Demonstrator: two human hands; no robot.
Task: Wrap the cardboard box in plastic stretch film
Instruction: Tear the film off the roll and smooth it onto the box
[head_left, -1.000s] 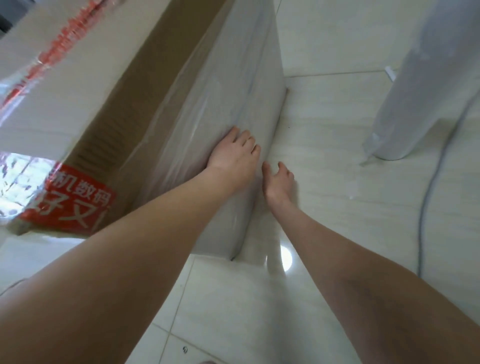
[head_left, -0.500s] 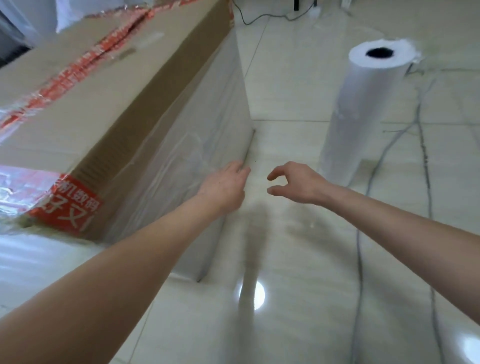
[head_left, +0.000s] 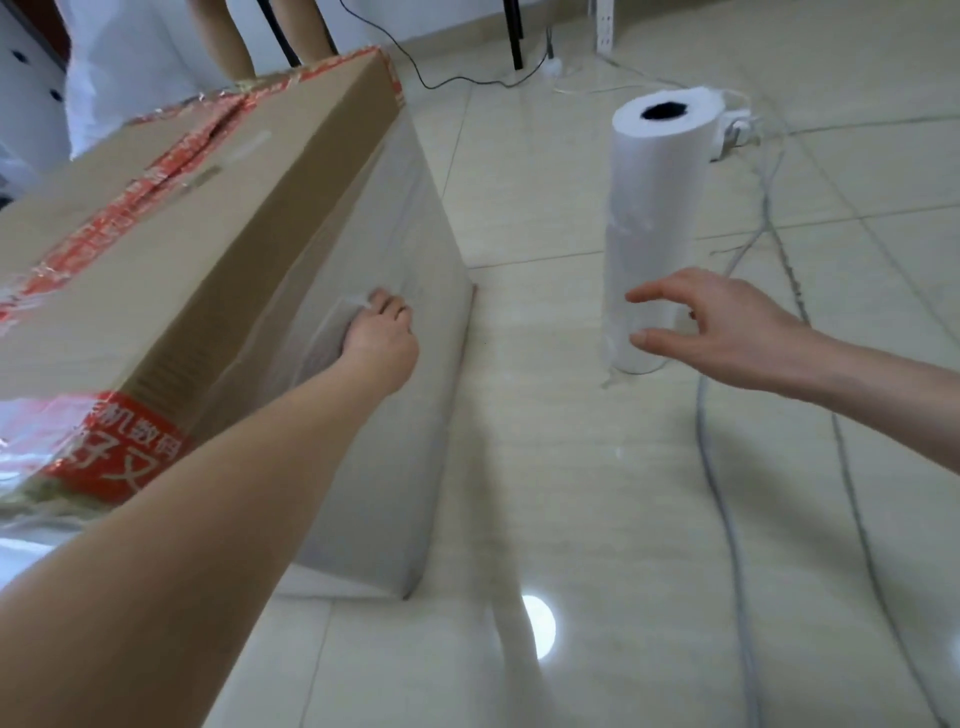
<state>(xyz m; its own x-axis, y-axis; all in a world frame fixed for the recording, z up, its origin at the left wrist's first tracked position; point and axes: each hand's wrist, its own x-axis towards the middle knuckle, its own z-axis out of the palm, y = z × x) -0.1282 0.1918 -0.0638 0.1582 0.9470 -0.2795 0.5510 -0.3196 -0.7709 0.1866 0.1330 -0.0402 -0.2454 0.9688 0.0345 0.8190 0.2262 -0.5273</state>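
A large cardboard box with red tape fills the left of the head view; clear stretch film covers its near side face. My left hand presses flat against that filmed face, fingers bunching the film a little. A white roll of stretch film stands upright on the floor at the right. My right hand hovers in front of the roll's lower part, thumb and fingers spread wide, holding nothing; I cannot tell whether it touches the roll.
Grey cables run across the glossy tiled floor right of the roll, toward a white power strip behind it. A person's legs and dark furniture legs stand beyond the box.
My right hand left the box's lower edge and swung right to the roll, opening wide. My left hand slid up the filmed face. The view tilted up.
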